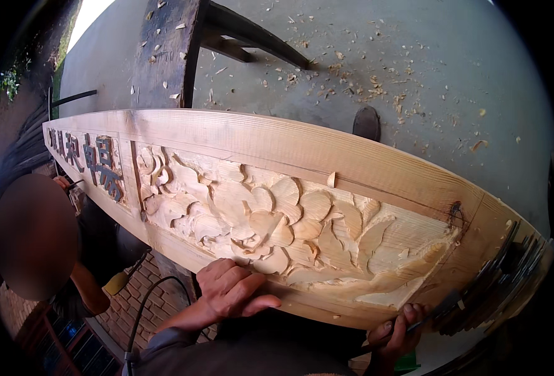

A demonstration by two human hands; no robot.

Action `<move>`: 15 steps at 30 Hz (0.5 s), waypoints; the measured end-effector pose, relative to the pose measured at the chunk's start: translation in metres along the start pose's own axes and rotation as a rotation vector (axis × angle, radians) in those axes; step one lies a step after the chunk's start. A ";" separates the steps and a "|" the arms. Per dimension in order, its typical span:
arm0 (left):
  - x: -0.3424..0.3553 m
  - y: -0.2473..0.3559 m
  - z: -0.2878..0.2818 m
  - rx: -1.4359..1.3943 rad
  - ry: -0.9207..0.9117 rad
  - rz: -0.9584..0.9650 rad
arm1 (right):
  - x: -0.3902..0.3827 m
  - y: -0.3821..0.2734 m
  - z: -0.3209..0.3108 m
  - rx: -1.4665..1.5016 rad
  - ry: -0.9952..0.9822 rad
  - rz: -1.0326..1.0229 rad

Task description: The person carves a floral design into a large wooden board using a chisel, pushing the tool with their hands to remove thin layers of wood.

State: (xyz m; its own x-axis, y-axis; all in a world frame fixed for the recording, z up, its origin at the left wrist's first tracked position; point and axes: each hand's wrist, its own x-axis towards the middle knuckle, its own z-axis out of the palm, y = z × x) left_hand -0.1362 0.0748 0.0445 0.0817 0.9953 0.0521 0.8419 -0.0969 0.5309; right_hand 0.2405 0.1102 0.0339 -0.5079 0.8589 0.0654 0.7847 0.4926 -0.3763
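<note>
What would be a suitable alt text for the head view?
A long, pale wooden beam bearing a raised floral carving crosses the view. The person's left hand rests on its near edge; the right hand grips a slim, dark tool beside many slender, dark metal tools. Another person appears at left.

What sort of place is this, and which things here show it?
Probably a woodcarving workshop: a carved wooden beam, slender tools at its right end, and wood shavings on the floor suggest it.

Left hand (233, 289): palm down, fingers bent, thumb extended rightward. Right hand (400, 333): fingers curled inward (thumb position unclear in shadow).
</note>
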 end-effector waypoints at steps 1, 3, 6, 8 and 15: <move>0.001 0.001 0.002 -0.007 0.000 -0.007 | -0.002 0.003 0.001 -0.006 0.004 -0.002; 0.001 0.000 0.006 -0.015 -0.003 -0.002 | 0.001 -0.001 -0.001 -0.016 0.014 0.006; 0.005 0.002 0.006 -0.001 0.035 -0.021 | 0.010 -0.003 -0.001 0.021 0.007 0.019; 0.002 0.001 0.010 0.019 0.069 -0.035 | 0.015 -0.001 0.006 0.044 0.052 -0.005; 0.037 0.038 0.010 -0.039 0.175 -0.170 | 0.007 -0.003 0.009 0.090 0.238 -0.051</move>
State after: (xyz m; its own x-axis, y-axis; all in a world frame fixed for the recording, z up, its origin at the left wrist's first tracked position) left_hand -0.0957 0.1076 0.0583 -0.1557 0.9824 0.1036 0.8140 0.0681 0.5769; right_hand 0.2317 0.1136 0.0266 -0.4400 0.8471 0.2981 0.7197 0.5312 -0.4471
